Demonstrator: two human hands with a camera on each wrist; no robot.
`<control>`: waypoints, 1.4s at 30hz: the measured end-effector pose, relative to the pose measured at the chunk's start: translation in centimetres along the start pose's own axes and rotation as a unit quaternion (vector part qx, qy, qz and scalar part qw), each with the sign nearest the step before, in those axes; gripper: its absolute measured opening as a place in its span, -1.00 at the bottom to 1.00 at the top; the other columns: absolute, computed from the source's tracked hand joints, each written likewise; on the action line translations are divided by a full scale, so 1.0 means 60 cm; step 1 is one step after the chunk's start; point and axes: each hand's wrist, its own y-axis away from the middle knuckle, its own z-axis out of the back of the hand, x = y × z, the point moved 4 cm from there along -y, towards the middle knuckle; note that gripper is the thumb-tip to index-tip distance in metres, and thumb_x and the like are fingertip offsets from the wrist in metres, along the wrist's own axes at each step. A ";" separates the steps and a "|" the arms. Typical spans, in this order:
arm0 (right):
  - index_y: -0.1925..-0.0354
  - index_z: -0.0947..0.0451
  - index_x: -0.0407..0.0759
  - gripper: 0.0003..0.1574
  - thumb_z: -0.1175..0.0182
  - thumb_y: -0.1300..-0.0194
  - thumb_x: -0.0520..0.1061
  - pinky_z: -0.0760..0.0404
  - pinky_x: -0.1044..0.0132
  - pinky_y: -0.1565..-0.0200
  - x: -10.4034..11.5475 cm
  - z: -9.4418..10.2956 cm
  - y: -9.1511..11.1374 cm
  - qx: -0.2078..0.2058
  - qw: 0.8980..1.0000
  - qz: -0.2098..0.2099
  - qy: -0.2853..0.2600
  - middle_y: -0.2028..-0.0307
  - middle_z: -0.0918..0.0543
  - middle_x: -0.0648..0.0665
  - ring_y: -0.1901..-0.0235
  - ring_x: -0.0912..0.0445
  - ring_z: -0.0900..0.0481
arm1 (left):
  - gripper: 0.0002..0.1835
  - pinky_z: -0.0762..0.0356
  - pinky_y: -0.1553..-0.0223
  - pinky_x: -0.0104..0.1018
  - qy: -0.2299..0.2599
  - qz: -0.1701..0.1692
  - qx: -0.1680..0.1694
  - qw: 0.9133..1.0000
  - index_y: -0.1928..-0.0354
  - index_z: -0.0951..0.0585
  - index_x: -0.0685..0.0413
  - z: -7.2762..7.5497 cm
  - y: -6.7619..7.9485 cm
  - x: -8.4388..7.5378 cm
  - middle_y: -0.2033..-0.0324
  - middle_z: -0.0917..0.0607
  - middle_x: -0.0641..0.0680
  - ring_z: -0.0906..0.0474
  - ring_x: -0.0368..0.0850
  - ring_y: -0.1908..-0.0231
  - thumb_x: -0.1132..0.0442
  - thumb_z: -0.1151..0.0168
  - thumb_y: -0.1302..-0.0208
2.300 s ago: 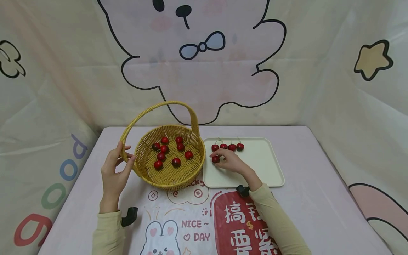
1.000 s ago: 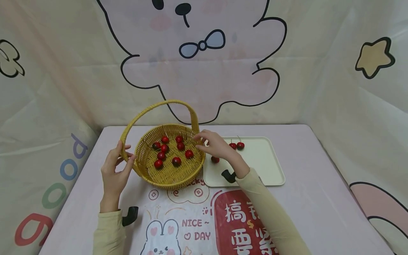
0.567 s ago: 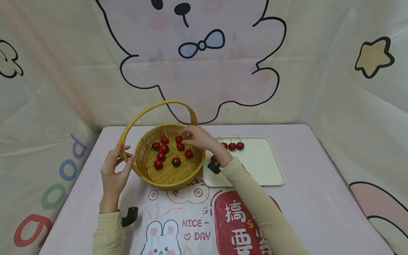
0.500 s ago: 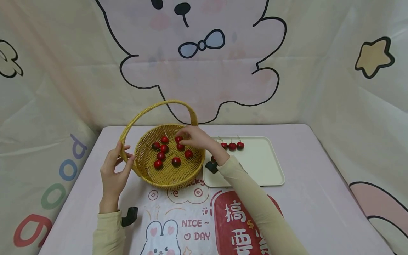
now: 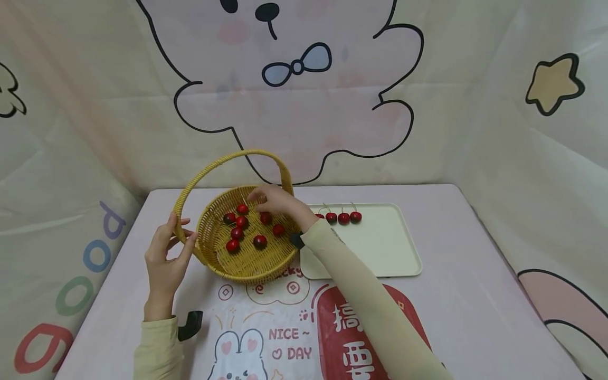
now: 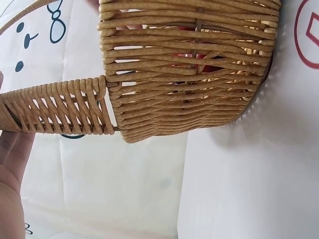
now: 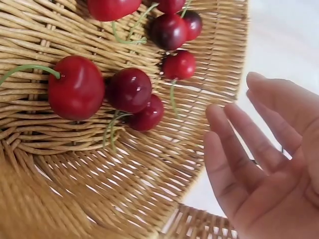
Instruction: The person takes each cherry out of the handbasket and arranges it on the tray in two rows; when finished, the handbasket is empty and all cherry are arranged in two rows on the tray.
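A yellow woven basket (image 5: 258, 266) stands on the table with several red cherries (image 5: 259, 242) in it. My left hand (image 5: 166, 258) pinches the lower left end of its arched handle (image 5: 223, 160); in the left wrist view the hand (image 6: 12, 184) shows at the handle's edge beside the woven wall (image 6: 184, 94). Over the back right of the basket hovers my right hand (image 5: 275, 200). Up close in the right wrist view, its palm and loosely bent fingers (image 7: 244, 169) hold nothing, near the rim, with stemmed cherries (image 7: 77, 87) lying inside.
Right of the basket lies a cream rectangular tray (image 5: 380, 243), with several cherries (image 5: 344, 218) in a row along its back edge. My right sleeve (image 5: 366, 301) crosses the tray's front left corner. Printed drawings and lettering mark the white tablecloth (image 5: 475, 316); a patterned curtain (image 5: 456, 132) hangs behind.
My right hand has left the cherry at the tray's front left and moved left over the basket, empty. The forearm now covers that spot. My left hand has stayed at the handle.
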 end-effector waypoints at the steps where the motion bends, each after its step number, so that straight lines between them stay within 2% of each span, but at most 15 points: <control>1: -0.13 -0.47 -0.13 -0.58 -0.12 -0.30 -0.18 -0.50 0.30 -0.08 -0.003 -0.002 -0.005 0.000 1.000 -0.003 -0.004 -0.11 -0.52 -0.05 -0.09 0.10 -0.45 | -0.29 -0.49 0.09 -0.63 -0.001 0.000 0.001 1.000 -0.26 -0.33 0.22 0.000 0.000 0.000 0.15 -0.60 0.30 -0.54 -0.38 0.24 0.55 -0.31 0.01; 8: -0.18 -0.42 -0.18 -0.53 -0.11 -0.29 -0.25 -0.42 0.25 -0.18 -0.017 -0.019 -0.035 0.021 1.000 0.012 -0.008 -0.16 -0.49 -0.11 -0.19 0.05 -0.38 | -0.29 -0.49 0.08 -0.64 -0.009 0.007 0.004 1.000 -0.26 -0.33 0.21 0.001 0.001 0.003 0.15 -0.60 0.29 -0.54 -0.41 0.23 0.54 -0.31 -0.01; 17: -0.27 -0.31 -0.17 -0.44 -0.05 -0.31 -0.30 -0.36 0.28 -0.23 -0.024 -0.037 -0.055 0.057 0.998 0.005 0.008 -0.26 -0.37 -0.12 -0.27 0.05 -0.28 | -0.28 -0.49 0.09 -0.63 -0.003 0.005 0.001 1.000 -0.26 -0.33 0.22 -0.001 0.002 0.006 0.15 -0.60 0.31 -0.54 -0.39 0.23 0.56 -0.31 0.02; 22: -0.30 -0.28 -0.13 -0.41 -0.04 -0.31 -0.31 -0.42 0.31 -0.15 -0.027 -0.049 -0.061 0.075 0.997 -0.003 0.009 -0.29 -0.34 -0.10 -0.25 0.07 -0.30 | -0.29 -0.50 0.09 -0.64 0.000 0.002 -0.002 1.000 -0.26 -0.33 0.22 -0.001 0.002 0.007 0.16 -0.59 0.33 -0.54 -0.39 0.23 0.55 -0.31 0.01; 27: -0.33 -0.23 -0.08 -0.37 -0.04 -0.31 -0.28 -0.40 0.37 -0.13 -0.031 -0.061 -0.069 0.086 0.996 -0.002 0.039 -0.31 -0.31 -0.07 -0.23 0.11 -0.31 | -0.28 -0.50 0.09 -0.63 0.004 0.002 -0.003 1.000 -0.26 -0.33 0.22 -0.001 0.001 0.005 0.17 -0.59 0.33 -0.55 -0.38 0.24 0.58 -0.30 0.02; 33: -0.33 -0.22 -0.07 -0.36 -0.02 -0.31 -0.30 -0.46 0.40 0.13 -0.035 -0.067 -0.073 0.080 0.996 0.000 0.046 -0.29 -0.32 -0.09 0.02 0.10 -0.40 | -0.26 -0.50 0.09 -0.62 0.002 0.004 0.002 1.000 -0.26 -0.33 0.22 -0.003 0.001 0.005 0.15 -0.60 0.32 -0.55 -0.35 0.24 0.61 -0.29 0.05; 42: -0.35 -0.20 0.00 -0.35 0.06 -0.33 -0.32 -0.44 0.44 0.22 -0.033 -0.075 -0.073 0.071 0.997 0.004 0.044 -0.29 -0.33 -0.06 0.08 0.11 -0.42 | -0.28 -0.51 0.09 -0.62 0.003 0.004 0.000 1.000 -0.26 -0.33 0.22 -0.003 0.000 0.003 0.15 -0.60 0.31 -0.56 -0.36 0.24 0.59 -0.29 0.02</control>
